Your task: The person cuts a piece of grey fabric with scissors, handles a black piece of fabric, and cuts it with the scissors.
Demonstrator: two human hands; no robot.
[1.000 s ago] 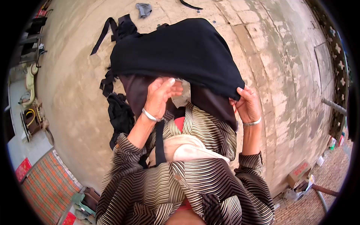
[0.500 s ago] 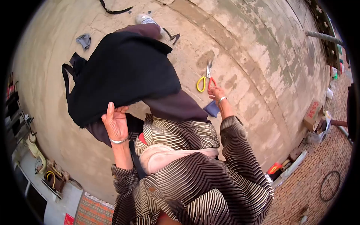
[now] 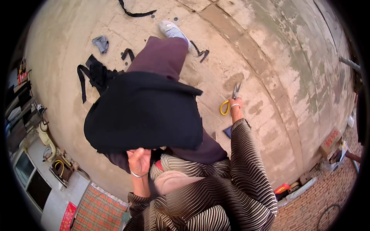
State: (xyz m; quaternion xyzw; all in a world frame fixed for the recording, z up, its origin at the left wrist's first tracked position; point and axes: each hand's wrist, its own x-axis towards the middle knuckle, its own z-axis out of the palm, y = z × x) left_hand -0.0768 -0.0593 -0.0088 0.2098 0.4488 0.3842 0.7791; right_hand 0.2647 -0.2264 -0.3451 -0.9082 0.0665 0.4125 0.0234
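A large piece of black cloth point(image 3: 142, 111) lies across my lap and legs. My left hand point(image 3: 139, 161) is at its near edge, thumb and fingers closed on the hem; the fingertips are partly hidden under the fabric. Out to the right, low by the ground, my right hand point(image 3: 236, 103) is closed around one handle of a pair of scissors point(image 3: 224, 108). The yellow handle loop shows beside the fingers, while the red one is covered. The metal blades point away from me.
Black fabric scraps point(image 3: 98, 73) and a grey rag point(image 3: 101, 44) lie on the concrete ground point(image 3: 266, 127). A dark blue item point(image 3: 227, 132) is beside my right forearm. A cardboard box point(image 3: 330, 142) stands at the right, and a sewing machine point(image 3: 47, 143) at the left.
My right hand has gone from reaching at the scissors to gripping their red handle. My left hand, previously open beside the cloth, has closed on its edge. The view has shifted.
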